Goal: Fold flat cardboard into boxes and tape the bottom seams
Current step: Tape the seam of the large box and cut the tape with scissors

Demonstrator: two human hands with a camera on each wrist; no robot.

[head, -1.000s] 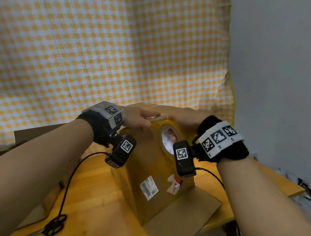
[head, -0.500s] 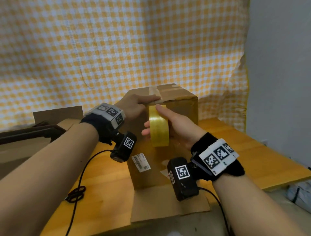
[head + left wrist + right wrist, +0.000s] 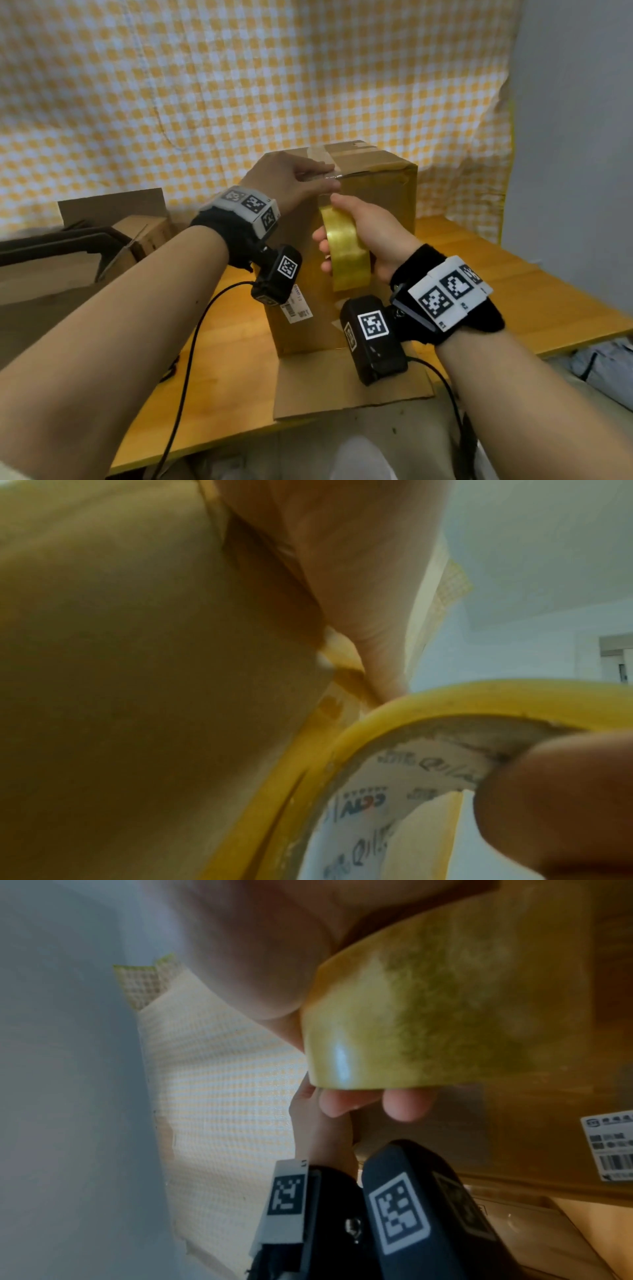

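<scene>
A flat cardboard flap (image 3: 349, 380) lies on the table (image 3: 534, 294) in front of the box (image 3: 376, 192), which stands upright on it. Against the box's near face, the right hand (image 3: 370, 233) curls round a yellow tape roll (image 3: 346, 250) held on edge, its hole facing sideways; the core's print is blurred. A barcode label (image 3: 296, 305) sits low on that face. The left hand (image 3: 291, 181) presses flat fingers on the box's top near edge.

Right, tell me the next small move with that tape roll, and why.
Probably draw the tape roll further down the near face of the cardboard box and rub the strip flat. The right hand grips the roll against that face, just below the top edge, while the left hand presses on the tape at the top edge. The strip looks anchored but short.
</scene>
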